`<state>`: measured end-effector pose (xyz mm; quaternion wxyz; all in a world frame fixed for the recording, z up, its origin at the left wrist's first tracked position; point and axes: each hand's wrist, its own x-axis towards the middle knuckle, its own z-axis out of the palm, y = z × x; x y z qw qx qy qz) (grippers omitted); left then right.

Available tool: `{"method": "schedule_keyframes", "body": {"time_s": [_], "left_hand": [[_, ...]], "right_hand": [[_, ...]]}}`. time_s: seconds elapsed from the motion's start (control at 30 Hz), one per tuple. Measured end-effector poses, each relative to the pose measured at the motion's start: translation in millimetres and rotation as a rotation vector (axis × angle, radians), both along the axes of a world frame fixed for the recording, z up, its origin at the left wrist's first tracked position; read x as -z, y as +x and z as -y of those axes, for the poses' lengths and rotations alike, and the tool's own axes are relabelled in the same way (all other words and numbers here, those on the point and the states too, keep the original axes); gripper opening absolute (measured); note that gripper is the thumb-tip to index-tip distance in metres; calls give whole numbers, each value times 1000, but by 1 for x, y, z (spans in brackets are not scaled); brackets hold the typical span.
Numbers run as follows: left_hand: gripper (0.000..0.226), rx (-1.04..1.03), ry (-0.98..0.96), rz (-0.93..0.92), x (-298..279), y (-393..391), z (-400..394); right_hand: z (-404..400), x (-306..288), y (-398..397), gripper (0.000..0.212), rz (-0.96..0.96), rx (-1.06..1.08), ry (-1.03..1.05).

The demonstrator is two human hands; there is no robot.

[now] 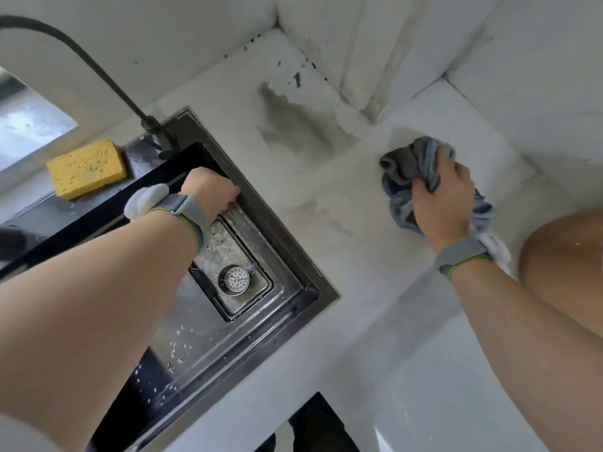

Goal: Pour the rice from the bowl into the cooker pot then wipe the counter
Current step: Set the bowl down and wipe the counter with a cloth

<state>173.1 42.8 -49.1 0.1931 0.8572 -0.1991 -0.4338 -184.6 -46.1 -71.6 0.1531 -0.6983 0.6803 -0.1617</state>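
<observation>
Wiping stage appears under way; no rice bowl or cooker pot can be identified, though a rounded tan object (567, 265) at the right edge is too cropped to name. Right hand (443, 200) is closed around a bunched grey-blue cloth (414, 168), fingers (427, 182) curled tight into the folds, the wad pressed on the white surface (326, 197) near the back corner. Left hand (212, 190) rests on the right rim of the sink (293, 256), fingers folded over the edge; whether they hold anything is not visible. Grey smears (300, 125) mark the surface between sink and cloth, and dark specks sit along the wall joint. A sponge (86, 168) lies on the ledge behind the sink, beside the tap (156, 128). Droplets show in the basin around the drain (234, 280). Assessment: the cloth is soft, light and limp, likely damp; it will not hold shape, so it is best taken as a bunched wad under the palm, as now, with loose tails tucked in to avoid dragging. The smeared patch looks likely to need firm pressure; the corner specks look likely to need a folded edge.
</observation>
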Motion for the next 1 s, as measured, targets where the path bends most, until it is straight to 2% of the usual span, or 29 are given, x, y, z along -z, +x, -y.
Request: {"method": "schedule_keyframes", "body": {"time_s": [0.13, 0.2, 0.3, 0.47, 0.53, 0.63, 0.73, 0.83, 0.9, 1.0], "left_hand": [[11, 25, 12, -12, -1, 3, 2], [8, 9, -1, -32, -3, 3, -2], [20, -90, -23, -25, 0, 11, -16], [34, -80, -57, 256, -22, 28, -50], [38, -20, -71, 295, -30, 34, -58], [41, 133, -92, 341, -33, 32, -57], [43, 328, -178, 360, -33, 17, -49], [44, 444, -226, 425, -30, 8, -36], [49, 491, -208, 447, -27, 6, -27], [57, 559, -109, 436, -25, 9, -18]], "right_hand": [[-29, 7, 40, 78, 4, 84, -8], [-58, 10, 79, 77, -48, -7, -29], [-112, 9, 146, 69, -25, -194, -3], [-153, -6, 208, 66, 212, -406, 133], [-143, -13, 202, 64, 319, -372, 178], [-110, -21, 174, 53, 472, -180, 184], [-70, -28, 133, 46, 431, -82, 208], [-30, -39, 96, 42, 369, -80, 331], [-7, -46, 79, 38, 302, -92, 350], [6, -54, 68, 46, 208, -26, 261]]}}
